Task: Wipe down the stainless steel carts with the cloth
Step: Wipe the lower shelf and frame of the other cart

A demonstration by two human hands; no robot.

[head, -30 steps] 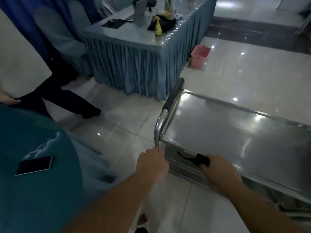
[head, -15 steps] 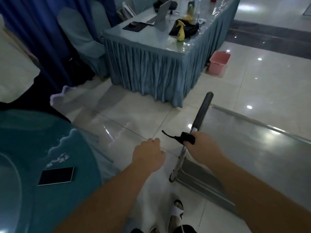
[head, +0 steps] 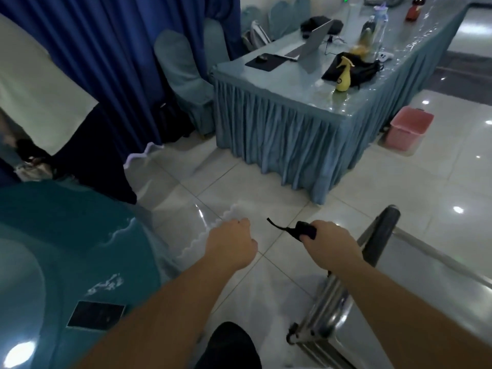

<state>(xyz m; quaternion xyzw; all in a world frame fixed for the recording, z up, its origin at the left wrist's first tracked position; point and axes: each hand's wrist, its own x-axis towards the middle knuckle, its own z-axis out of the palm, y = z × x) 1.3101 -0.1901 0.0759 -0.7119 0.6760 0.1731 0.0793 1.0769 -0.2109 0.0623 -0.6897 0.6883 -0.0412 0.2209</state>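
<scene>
Head view: I see both arms out over the tiled floor (head: 415,182). L hand (head: 231,243) is a loose fist, nothing in it that I can see. R hand (head: 328,245) is clenched on a small black gadget (head: 306,230) w/ a thin tail, just beside the cart (head: 399,302) handle (head: 379,235). Cart sits lower right, steel top dim. No cloth spotted. Phone (head: 95,315) lies on the teal bench (head: 66,262) at left. Pink bin (head: 410,129) beside the skirted bench (head: 292,129).

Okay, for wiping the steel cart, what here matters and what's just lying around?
For the job: steel cart, right hand gripping a small black object, left hand.

Lying about: phone, yellow spray bottle, laptop, pink bin.
</scene>
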